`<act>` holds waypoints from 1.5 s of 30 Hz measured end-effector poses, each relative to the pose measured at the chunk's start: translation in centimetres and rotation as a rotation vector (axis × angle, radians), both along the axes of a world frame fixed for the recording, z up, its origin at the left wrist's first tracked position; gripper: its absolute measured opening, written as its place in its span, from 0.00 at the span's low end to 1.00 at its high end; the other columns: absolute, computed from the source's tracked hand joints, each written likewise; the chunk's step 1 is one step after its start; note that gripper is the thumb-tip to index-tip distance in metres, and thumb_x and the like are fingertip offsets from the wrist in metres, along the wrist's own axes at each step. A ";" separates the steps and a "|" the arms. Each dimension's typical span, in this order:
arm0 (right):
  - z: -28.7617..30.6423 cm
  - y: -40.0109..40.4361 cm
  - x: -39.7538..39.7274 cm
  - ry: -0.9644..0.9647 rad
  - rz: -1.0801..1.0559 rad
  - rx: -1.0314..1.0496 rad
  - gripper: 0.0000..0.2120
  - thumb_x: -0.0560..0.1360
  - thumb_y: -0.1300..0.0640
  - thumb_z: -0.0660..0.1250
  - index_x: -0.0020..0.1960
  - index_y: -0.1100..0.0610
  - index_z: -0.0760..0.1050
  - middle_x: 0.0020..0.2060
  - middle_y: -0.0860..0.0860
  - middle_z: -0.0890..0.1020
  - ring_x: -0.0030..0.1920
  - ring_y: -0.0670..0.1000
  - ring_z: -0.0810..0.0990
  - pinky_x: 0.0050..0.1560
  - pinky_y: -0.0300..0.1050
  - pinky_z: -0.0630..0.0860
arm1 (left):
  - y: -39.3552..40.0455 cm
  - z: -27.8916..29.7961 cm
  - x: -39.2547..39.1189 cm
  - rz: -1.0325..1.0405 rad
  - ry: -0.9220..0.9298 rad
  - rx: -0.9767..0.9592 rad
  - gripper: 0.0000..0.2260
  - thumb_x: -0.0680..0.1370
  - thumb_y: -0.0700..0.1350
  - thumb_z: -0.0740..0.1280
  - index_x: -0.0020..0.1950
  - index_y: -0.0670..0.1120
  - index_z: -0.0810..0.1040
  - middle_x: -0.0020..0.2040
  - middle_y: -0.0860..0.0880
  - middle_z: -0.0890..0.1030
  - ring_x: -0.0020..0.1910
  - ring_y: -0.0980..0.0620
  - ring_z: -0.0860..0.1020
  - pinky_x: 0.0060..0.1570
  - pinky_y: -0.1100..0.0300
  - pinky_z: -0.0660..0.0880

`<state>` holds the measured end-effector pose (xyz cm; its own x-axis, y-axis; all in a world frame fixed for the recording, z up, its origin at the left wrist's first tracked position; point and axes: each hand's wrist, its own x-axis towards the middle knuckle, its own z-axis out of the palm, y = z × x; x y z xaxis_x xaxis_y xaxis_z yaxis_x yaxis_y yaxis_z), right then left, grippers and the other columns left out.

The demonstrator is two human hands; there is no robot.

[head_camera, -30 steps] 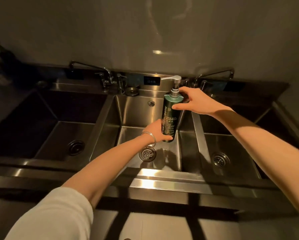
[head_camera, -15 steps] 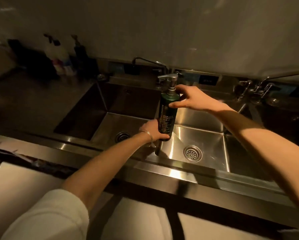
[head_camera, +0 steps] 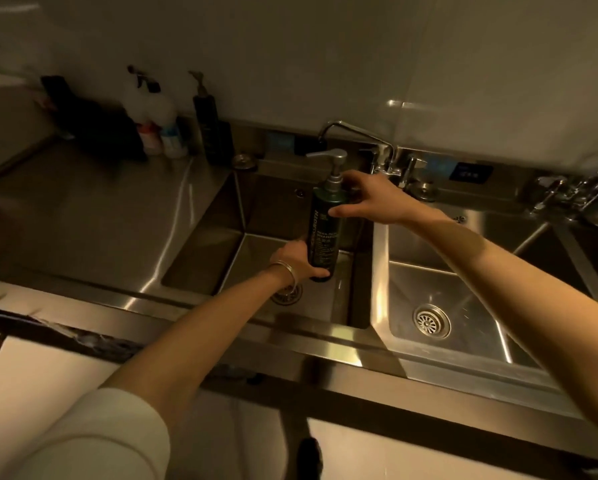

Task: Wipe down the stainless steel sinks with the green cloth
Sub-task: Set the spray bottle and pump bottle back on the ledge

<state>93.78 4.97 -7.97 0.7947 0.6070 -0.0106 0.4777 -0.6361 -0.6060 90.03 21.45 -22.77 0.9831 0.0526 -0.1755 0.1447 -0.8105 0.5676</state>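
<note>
The left grip (head_camera: pixel 299 258) curls round the base of a tall, dark green cylindrical pump bottle (head_camera: pixel 323 233); the right grip (head_camera: pixel 367 200) pinches its shoulder below the silver pump head. The bottle stands upright over the left stainless steel sink (head_camera: pixel 221 216), a smooth, reflective rectangular basin beside the second sink (head_camera: pixel 464 317). No green cloth is visible.

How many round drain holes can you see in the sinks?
2. One drain sits in the floor of the right-hand basin. The other drain is in the basin under the held pump bottle, partly hidden by the left wrist. A further basin at far right may hide another.
</note>
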 end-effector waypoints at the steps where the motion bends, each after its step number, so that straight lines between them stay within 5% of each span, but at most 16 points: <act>1: 0.0 0.8 0.6 0.000 0.001 -0.002 0.30 0.71 0.54 0.71 0.69 0.59 0.64 0.64 0.56 0.74 0.60 0.51 0.74 0.55 0.38 0.71 | 0.7 0.0 0.4 0.005 -0.007 -0.005 0.35 0.63 0.58 0.77 0.66 0.48 0.71 0.60 0.48 0.78 0.58 0.47 0.77 0.55 0.54 0.75; 5: -0.3 4.3 3.5 0.038 0.006 -0.003 0.29 0.72 0.55 0.70 0.69 0.58 0.64 0.64 0.56 0.73 0.58 0.49 0.73 0.51 0.35 0.69 | 4.0 -0.3 3.0 -0.006 -0.010 -0.025 0.34 0.65 0.55 0.77 0.67 0.47 0.70 0.62 0.46 0.77 0.60 0.46 0.76 0.57 0.53 0.74; 19: -0.4 16.2 14.1 -0.005 0.020 -0.037 0.27 0.72 0.54 0.71 0.67 0.60 0.66 0.62 0.56 0.75 0.57 0.54 0.77 0.57 0.47 0.75 | 15.1 -0.1 13.0 0.018 -0.037 -0.061 0.31 0.67 0.51 0.76 0.66 0.45 0.70 0.62 0.44 0.77 0.60 0.44 0.76 0.55 0.55 0.73; 32: -0.7 31.7 16.6 0.079 -0.090 0.084 0.24 0.72 0.59 0.70 0.65 0.59 0.68 0.54 0.47 0.74 0.48 0.42 0.75 0.41 0.28 0.74 | 30.7 -0.3 16.8 -0.039 -0.050 -0.174 0.32 0.67 0.46 0.78 0.67 0.41 0.70 0.63 0.41 0.76 0.62 0.42 0.75 0.60 0.52 0.72; 36: -1.6 37.1 17.2 0.093 -0.139 0.086 0.25 0.71 0.58 0.71 0.66 0.59 0.67 0.60 0.54 0.76 0.56 0.50 0.76 0.56 0.42 0.75 | 36.5 -0.6 17.6 -0.072 -0.011 -0.165 0.32 0.68 0.45 0.77 0.68 0.41 0.69 0.64 0.41 0.75 0.63 0.43 0.74 0.61 0.53 0.71; 45: -3.8 44.4 18.9 0.061 -0.146 0.004 0.27 0.72 0.57 0.71 0.68 0.60 0.66 0.62 0.56 0.75 0.58 0.51 0.76 0.50 0.36 0.68 | 43.6 -2.1 18.7 -0.022 0.028 -0.099 0.32 0.67 0.49 0.77 0.67 0.43 0.70 0.63 0.42 0.76 0.60 0.43 0.75 0.58 0.53 0.73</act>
